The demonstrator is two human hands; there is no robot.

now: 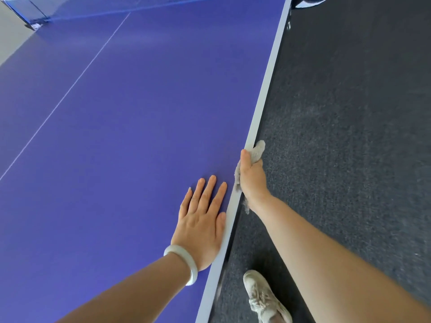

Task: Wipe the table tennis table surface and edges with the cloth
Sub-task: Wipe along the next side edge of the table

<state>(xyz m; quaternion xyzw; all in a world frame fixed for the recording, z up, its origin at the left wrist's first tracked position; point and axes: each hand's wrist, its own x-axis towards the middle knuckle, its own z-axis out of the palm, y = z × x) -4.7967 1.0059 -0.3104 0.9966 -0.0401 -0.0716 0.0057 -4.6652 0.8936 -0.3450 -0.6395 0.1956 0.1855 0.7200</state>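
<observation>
Head view, looking down along one long side of the blue-violet table tennis table (140, 113).

- Table: flat matte top with a thin white centre line (70, 89) running diagonally toward the dark blue mesh net (93, 8) at upper left. A pale grey-white border stripe (268, 89) runs along the side edge nearest the person.
- Right hand (251, 180): sits at the table's side edge, thumb on top of the border stripe, fingers curled down over the side and out of sight. It grips the small fluffy beige-grey cloth (257, 150).
- Cloth: bunched between the right hand and the table edge, pressed against the edge. One tuft sticks out beyond the thumb and a frayed end hangs below the wrist.
- Left hand (200, 220): lies flat, palm down on the blue top, fingers straight and slightly spread, holding nothing. Its thumb side lies just beside the border stripe, a little nearer the person than the right hand. A pale, milky stone bangle (186, 259) circles the wrist.
- Surroundings: dark grey carpet floor (349, 113) beside the table; a cream lace-up shoe (261, 297) stands on it near the table edge.
</observation>
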